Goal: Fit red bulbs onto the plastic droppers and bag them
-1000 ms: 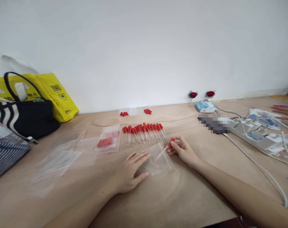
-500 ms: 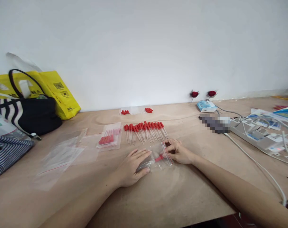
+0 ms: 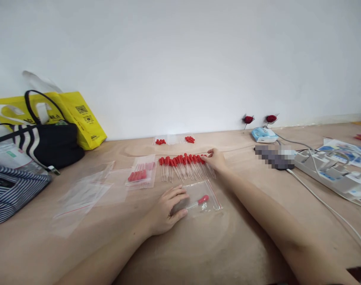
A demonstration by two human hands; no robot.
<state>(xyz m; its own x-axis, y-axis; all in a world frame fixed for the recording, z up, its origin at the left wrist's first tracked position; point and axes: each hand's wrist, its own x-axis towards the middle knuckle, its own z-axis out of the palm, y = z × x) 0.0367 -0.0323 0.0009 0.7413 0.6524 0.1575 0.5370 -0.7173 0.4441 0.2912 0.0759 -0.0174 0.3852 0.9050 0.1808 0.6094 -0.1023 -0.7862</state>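
Observation:
A clear zip bag (image 3: 195,190) lies flat in front of me, with one red-topped dropper (image 3: 203,199) inside. My left hand (image 3: 168,209) rests on the bag's left end, thumb and fingers around that edge. Behind the bag is a row of several red-topped droppers (image 3: 184,160), thin clear stems toward me. At the row's right end, my right hand (image 3: 214,159) has its fingertips on a red dropper top. Left of the row, filled bags (image 3: 140,176) hold several red droppers.
Flat clear bags (image 3: 82,198) lie at the left, near a striped bag (image 3: 14,194), black bag (image 3: 54,144) and yellow bag (image 3: 89,122). Two small bags of red pieces (image 3: 174,139) lie by the wall. Right: blue packet (image 3: 264,135), power strip (image 3: 325,170), cables.
My right hand has left the zip bag's opening and moved up to the right end of the dropper row. The bag now lies flatter, while my left hand stays on it.

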